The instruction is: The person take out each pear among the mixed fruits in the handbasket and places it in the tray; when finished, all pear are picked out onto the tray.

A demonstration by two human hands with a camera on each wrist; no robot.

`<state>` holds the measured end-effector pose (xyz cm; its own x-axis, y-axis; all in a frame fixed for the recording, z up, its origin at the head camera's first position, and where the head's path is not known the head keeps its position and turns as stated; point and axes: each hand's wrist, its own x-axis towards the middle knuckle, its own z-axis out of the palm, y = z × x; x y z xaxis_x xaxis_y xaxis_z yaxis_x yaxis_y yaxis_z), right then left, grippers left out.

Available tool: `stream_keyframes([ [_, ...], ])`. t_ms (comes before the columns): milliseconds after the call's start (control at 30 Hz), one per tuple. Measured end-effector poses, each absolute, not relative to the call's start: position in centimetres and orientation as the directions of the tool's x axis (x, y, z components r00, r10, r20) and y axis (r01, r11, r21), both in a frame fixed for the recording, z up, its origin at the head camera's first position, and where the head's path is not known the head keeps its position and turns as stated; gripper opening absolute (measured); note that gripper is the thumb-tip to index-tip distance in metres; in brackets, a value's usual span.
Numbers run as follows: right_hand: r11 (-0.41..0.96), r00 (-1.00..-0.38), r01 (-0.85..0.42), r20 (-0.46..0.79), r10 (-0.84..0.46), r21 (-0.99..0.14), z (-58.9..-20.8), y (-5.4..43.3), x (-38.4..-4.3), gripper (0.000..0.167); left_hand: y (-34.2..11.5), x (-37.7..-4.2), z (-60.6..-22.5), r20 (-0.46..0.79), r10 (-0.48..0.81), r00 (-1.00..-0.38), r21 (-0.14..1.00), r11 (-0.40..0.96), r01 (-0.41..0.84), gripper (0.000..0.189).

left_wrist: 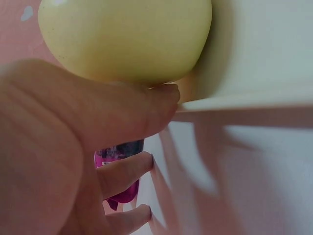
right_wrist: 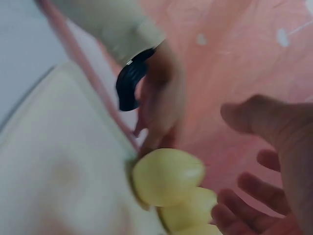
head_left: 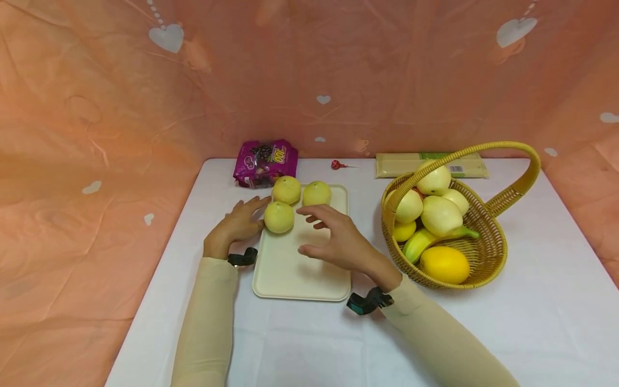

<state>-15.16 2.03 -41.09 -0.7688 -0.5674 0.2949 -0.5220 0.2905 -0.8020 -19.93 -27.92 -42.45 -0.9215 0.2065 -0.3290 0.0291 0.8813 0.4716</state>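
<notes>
Three round, pale yellow pear-like fruits sit at the far end of a cream tray (head_left: 302,274): a near-left fruit (head_left: 279,217), a back-left fruit (head_left: 286,190) and a back-right fruit (head_left: 316,194). My left hand (head_left: 240,221) lies along the tray's left edge, its thumb against the near-left fruit and the other fingers out over the tablecloth. In the left wrist view, the thumb (left_wrist: 132,110) lies just under that fruit. Above the tray's middle hovers my right hand (head_left: 340,239), fingers spread and nothing held; the right wrist view shows its thumb and fingers apart.
On the right stands a wicker basket (head_left: 500,252) with a tall handle, holding pale round fruits, a banana-like fruit and a yellow oval fruit (head_left: 445,265). Along the back lie a purple snack bag (head_left: 266,163), a small red item (head_left: 336,164) and a flat beige packet (head_left: 469,167).
</notes>
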Motion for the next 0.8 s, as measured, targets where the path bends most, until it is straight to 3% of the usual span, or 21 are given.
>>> stream_keyframes([
  [467,0.088,-0.721,-0.391,0.245,-0.648,-0.916,-38.1,15.0,-9.7,0.086,-28.0,-19.9,-42.4,-0.321,0.221,-0.921,0.481,0.876,0.042,0.071],
  [633,-0.003,-0.734,-0.376,0.300,-0.609,-0.926,-38.2,19.6,-9.1,0.084,-28.0,-20.0,-42.5,-0.321,0.221,-0.921,0.485,0.873,0.041,0.071],
  [800,0.021,-0.781,-0.356,0.285,-0.555,-0.934,-37.6,23.7,-8.8,0.077,-28.1,-20.0,-42.6,-0.320,0.224,-0.920,0.486,0.873,0.044,0.071],
])
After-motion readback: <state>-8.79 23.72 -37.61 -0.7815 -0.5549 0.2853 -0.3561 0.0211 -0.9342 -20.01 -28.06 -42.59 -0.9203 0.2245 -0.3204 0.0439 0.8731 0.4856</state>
